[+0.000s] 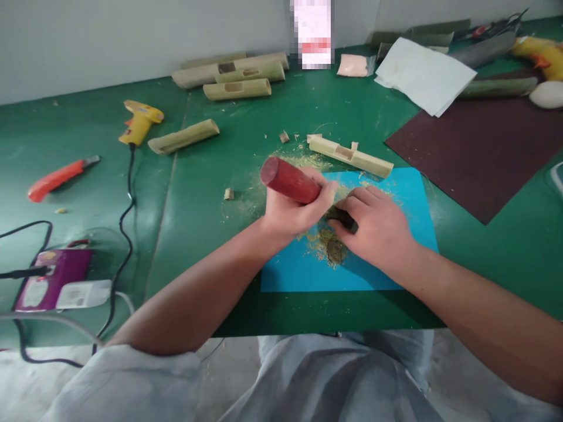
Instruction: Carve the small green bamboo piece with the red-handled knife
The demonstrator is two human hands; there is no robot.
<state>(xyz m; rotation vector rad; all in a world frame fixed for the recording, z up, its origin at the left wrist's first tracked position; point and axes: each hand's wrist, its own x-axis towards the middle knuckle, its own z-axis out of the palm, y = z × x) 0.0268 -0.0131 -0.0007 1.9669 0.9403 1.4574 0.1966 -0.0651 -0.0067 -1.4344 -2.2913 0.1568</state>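
My left hand (292,215) is closed round the thick red handle (290,180) of a tool. Its butt end points up and to the left, and the working end is hidden by my hands. Close beside it, my right hand (382,224) grips a small dark piece (343,217) between thumb and fingers; it looks like bamboo, though most of it is covered. Below the hands, a round brownish bit (336,251) lies among pale shavings (323,239) on a blue sheet (373,275). Just beyond them rests a notched bamboo tube (367,161).
Several cut bamboo tubes (237,89) lie along the back wall. Leftward are a yellow glue gun (139,124), a red utility knife (57,179), and a purple box (79,266) with cables. A dark brown sheet (479,152) and white paper (424,76) lie at right on the green table (211,234).
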